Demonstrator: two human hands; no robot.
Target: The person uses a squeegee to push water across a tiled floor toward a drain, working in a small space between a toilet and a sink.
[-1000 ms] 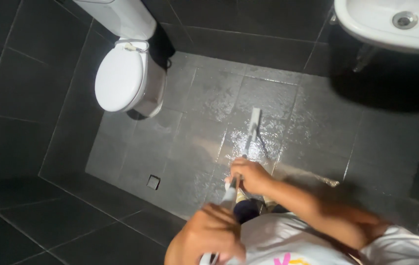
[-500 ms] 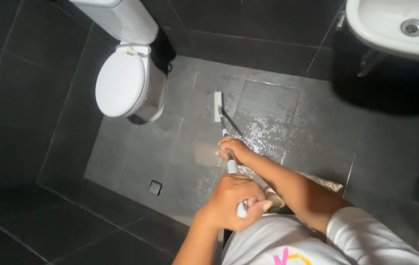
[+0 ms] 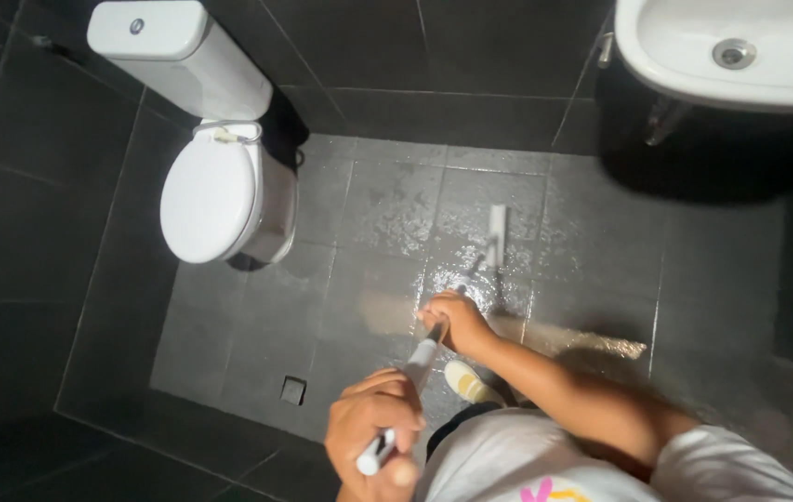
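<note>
Both fists closed, left hand [image 3: 373, 418], right hand [image 3: 452, 321], gripping mop handle [image 3: 420, 363]

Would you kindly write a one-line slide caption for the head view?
Both hands, left hand and right hand, grip a long-handled floor scrubber on wet dark tiles beside a white toilet.

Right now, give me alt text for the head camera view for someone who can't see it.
Seen from above, both hands, left hand near the top end and right hand lower down, grip a long-handled floor scrubber on wet dark floor tiles. A white toilet stands at left and a white sink at upper right.
</note>
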